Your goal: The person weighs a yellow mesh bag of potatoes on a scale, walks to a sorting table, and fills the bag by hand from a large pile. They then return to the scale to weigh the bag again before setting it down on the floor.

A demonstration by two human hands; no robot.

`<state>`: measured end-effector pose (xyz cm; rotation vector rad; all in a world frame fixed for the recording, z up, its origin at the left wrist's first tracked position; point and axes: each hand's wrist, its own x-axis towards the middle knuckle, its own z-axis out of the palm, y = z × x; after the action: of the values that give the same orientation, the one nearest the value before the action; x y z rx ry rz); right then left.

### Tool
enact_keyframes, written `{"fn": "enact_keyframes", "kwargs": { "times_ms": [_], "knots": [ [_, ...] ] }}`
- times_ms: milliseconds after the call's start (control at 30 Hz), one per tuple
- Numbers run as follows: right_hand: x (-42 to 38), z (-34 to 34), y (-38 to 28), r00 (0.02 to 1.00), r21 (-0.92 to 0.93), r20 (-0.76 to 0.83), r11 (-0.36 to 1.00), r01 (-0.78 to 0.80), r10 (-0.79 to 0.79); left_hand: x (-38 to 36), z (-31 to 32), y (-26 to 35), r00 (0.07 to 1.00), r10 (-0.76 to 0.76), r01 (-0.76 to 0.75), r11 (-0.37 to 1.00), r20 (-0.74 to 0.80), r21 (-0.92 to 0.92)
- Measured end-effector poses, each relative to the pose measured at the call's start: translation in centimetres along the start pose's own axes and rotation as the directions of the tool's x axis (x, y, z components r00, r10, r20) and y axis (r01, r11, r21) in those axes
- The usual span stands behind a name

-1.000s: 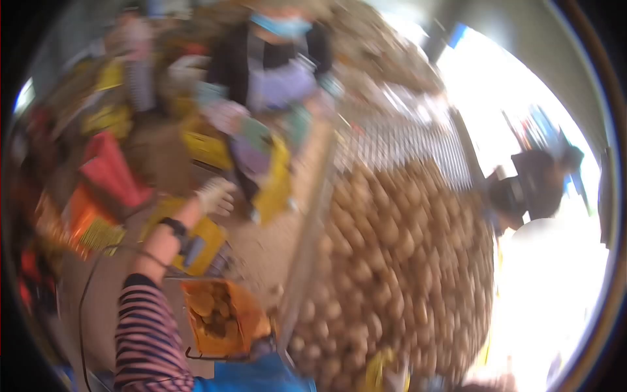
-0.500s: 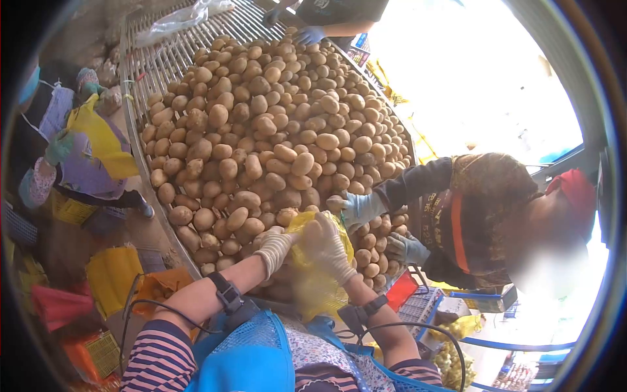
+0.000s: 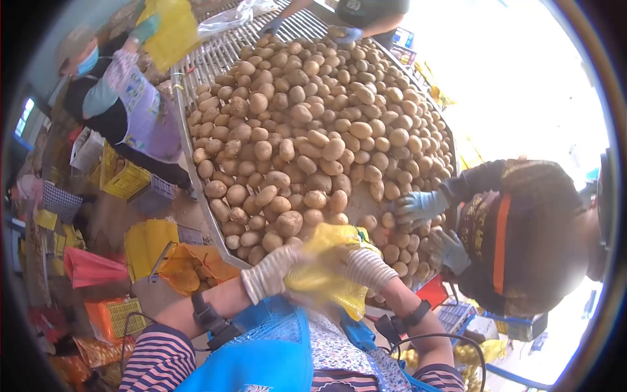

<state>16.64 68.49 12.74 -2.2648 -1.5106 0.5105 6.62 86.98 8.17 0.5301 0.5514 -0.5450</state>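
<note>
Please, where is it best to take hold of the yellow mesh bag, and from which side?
Probably at its upper rim, one hand from each side: the yellow mesh bag is limp, and the left hand and right hand already flank it beside the potatoes.

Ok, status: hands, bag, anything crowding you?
Left hand and right hand both gripping yellow mesh bag. Bag at near edge of potato pile. Co-worker's gloved hands close by, right.
</note>
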Motion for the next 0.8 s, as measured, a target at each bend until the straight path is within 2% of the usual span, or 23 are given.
{"fn": "enact_keyframes", "kwargs": {
  "times_ms": [33,67,100,133,167,200,233,300,333,400,433,467,567,600,633,667,700,733,767,800],
  "knots": [
    [0.9,-0.5,0.8,1.000,-0.008,0.010,1.000,0.017,-0.016,-0.6,-0.5,-0.3,0.999,0.042,-0.038,0.985,-0.025,0.171],
    [1.6,-1.0,2.0,0.997,0.333,0.056,0.940,-0.076,0.061,-1.5,-0.5,0.3,0.998,0.057,-0.053,0.986,-0.026,0.158],
    [2.6,-1.1,3.3,0.984,0.627,0.126,0.760,-0.174,0.123,-2.6,-0.5,1.3,0.997,0.070,-0.068,0.994,-0.012,0.084],
    [4.1,0.2,5.0,0.988,0.730,0.066,0.669,-0.145,0.142,-3.7,-0.7,2.4,0.997,0.079,-0.079,0.997,0.003,0.010],
    [6.2,-1.5,4.1,0.945,0.688,0.057,0.673,-0.271,0.322,-4.6,-1.2,3.3,0.996,0.086,-0.086,0.996,0.003,0.000],
    [8.4,-1.1,6.0,0.973,0.461,-0.083,0.873,-0.156,0.217,-5.3,-1.7,4.3,0.993,0.116,-0.117,0.992,-0.025,-0.055],
    [10.8,-0.1,8.6,0.980,0.179,-0.187,0.983,-0.034,0.068,-5.6,-2.5,5.3,0.988,0.146,-0.151,0.983,-0.053,-0.108],
    [15.6,-0.1,11.8,0.870,-0.057,-0.491,0.996,-0.071,0.034,-5.3,-3.8,6.4,0.978,0.202,-0.205,0.974,-0.041,-0.091],
    [17.4,-0.6,12.8,0.903,-0.157,-0.414,0.967,-0.199,0.118,-4.9,-4.2,6.9,0.978,0.192,-0.195,0.981,-0.084,-0.024],
    [21.6,-0.1,15.1,0.881,-0.229,-0.457,0.941,-0.250,0.123,-3.6,-4.5,7.9,0.974,0.198,-0.178,0.970,-0.111,0.164],
    [23.6,0.2,16.3,0.854,-0.287,-0.503,0.907,-0.307,0.130,-2.1,-5.5,7.7,0.990,0.116,-0.104,0.983,-0.075,0.148],
    [25.3,-0.2,16.7,0.865,-0.302,-0.481,0.898,-0.319,0.145,-1.2,-5.8,8.0,0.996,0.080,-0.071,0.980,-0.042,0.187],
    [30.3,-1.0,19.0,0.838,-0.276,-0.515,0.890,-0.364,0.183,1.2,-7.4,10.5,1.000,0.008,-0.017,0.957,0.030,0.290],
    [31.9,-1.9,19.5,0.831,-0.212,-0.502,0.897,-0.388,0.240,1.5,-7.6,12.6,0.991,0.127,-0.126,0.779,0.042,0.615],
    [33.0,-2.9,20.1,0.844,-0.224,-0.469,0.889,-0.399,0.261,1.8,-7.5,15.2,0.968,0.232,-0.202,0.482,0.099,0.852],
    [34.2,-4.3,19.9,0.834,-0.217,-0.482,0.887,-0.408,0.267,1.1,-4.5,20.5,0.996,0.079,-0.013,0.592,-0.042,0.806],
    [35.5,-5.4,19.8,0.825,-0.212,-0.496,0.884,-0.416,0.269,2.5,-6.0,23.2,0.945,0.276,-0.292,0.475,0.174,0.830],
    [37.0,-5.7,20.7,0.824,-0.220,-0.501,0.882,-0.418,0.265,6.0,-10.1,23.9,0.781,0.606,-0.420,0.326,0.155,0.847],
    [38.4,-5.8,21.9,0.789,-0.202,-0.556,0.878,-0.434,0.262,6.7,-9.9,28.4,0.726,0.653,-0.385,0.130,0.213,0.914],
    [39.8,-6.2,22.7,0.751,-0.185,-0.610,0.876,-0.446,0.254,8.2,-10.3,31.6,0.566,0.773,-0.211,-0.203,0.289,0.956]
  ]
}}
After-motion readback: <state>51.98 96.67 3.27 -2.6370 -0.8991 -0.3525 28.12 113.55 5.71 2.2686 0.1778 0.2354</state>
